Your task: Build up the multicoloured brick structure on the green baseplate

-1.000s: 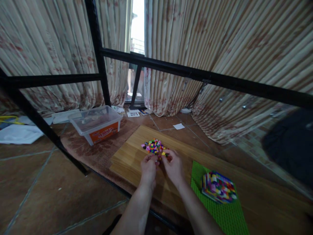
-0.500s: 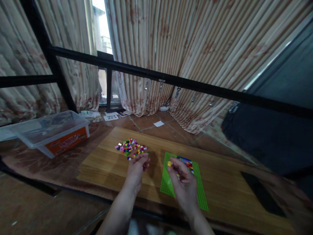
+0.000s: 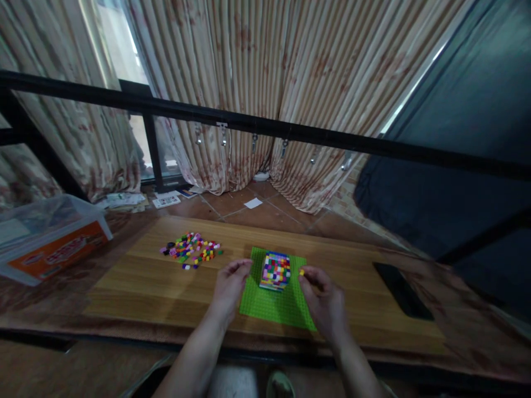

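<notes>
A small yellow toy brick (image 3: 301,272) is pinched between the thumb and fingertips of my right hand (image 3: 326,296), just right of the brick block. That block of many-coloured bricks (image 3: 276,271) stands on a green studded baseplate (image 3: 269,309). On the block's left side, over the baseplate's left edge, is my left hand (image 3: 230,282) with its fingers closed together; whatever they may hold is hidden. A loose pile of small coloured bricks (image 3: 193,246) lies on the wooden board (image 3: 145,287), to the left of and beyond my left hand.
A clear plastic tub (image 3: 53,243) with an orange label stands at the far left. On the right of the board lies a flat black object (image 3: 402,290). A black metal rail (image 3: 249,124) with hanging clips crosses behind, in front of striped curtains (image 3: 249,66).
Both hands have left the brick pile and come to either side of the brick block, the right one carrying a yellow brick. The view has turned right.
</notes>
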`<control>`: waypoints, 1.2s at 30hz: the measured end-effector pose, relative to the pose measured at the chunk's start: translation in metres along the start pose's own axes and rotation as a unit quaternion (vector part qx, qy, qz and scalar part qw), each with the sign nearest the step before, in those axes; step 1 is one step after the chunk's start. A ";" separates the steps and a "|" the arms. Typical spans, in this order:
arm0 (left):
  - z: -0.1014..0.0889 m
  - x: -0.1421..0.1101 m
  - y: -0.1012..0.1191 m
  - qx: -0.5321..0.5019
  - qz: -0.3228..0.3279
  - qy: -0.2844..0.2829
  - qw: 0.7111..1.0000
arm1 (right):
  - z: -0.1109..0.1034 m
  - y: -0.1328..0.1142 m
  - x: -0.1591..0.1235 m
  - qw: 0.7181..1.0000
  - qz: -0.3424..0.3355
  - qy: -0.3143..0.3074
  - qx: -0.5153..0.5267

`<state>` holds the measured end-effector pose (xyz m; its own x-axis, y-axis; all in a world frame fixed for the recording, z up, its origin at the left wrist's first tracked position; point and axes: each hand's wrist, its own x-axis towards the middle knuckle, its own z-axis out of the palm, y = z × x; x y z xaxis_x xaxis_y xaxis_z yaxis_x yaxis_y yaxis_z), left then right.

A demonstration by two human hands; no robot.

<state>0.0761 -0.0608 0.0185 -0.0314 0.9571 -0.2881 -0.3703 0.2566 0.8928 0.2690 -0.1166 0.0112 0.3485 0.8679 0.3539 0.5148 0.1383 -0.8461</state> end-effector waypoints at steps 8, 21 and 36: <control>0.023 -0.007 -0.012 0.113 0.114 -0.070 0.984 | 0.003 0.006 0.002 0.998 -0.036 -0.055 0.002; 0.023 -0.011 -0.025 0.214 0.182 -0.121 0.952 | 0.023 0.007 0.004 0.995 -0.042 -0.072 0.045; 0.038 -0.018 -0.035 0.255 0.216 -0.110 0.936 | 0.029 0.018 0.002 0.991 0.022 -0.050 0.126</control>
<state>0.1247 -0.0820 0.0053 0.1372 0.9766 0.1659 0.1262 -0.1833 0.9749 0.2563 -0.0981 -0.0150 0.2805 0.9167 0.2845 0.2845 0.2037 -0.9368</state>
